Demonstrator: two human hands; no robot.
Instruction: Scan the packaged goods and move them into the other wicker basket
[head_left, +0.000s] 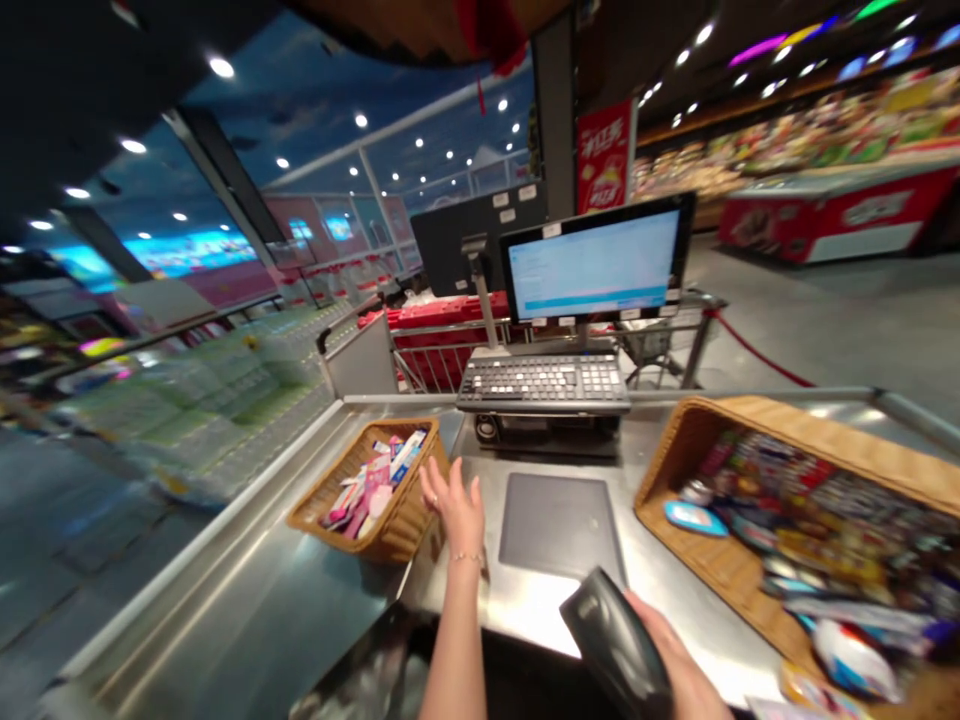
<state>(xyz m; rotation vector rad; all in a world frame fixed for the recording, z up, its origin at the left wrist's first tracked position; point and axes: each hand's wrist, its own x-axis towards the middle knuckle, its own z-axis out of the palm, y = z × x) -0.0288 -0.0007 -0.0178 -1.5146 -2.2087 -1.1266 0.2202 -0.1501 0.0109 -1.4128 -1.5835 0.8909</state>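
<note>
My left hand (454, 502) is raised over the steel counter with its fingers spread, close to the right side of a wicker basket (405, 520). Small packets and boxes (379, 487), mostly pink and white, fill that basket. At the lower right my right hand (671, 650) grips a black handheld barcode scanner (619, 640), which tilts up and to the left. Between the hands and the keyboard, a flat grey pad (559, 522) is set in the counter.
Behind the pad stand a keyboard (544, 378) and a lit monitor (596, 262). On the right, a large wicker basket (810, 425) holds many packaged goods. Shopping carts (435, 355) are beyond the counter (247, 610). A red rope (757, 350) hangs at the right.
</note>
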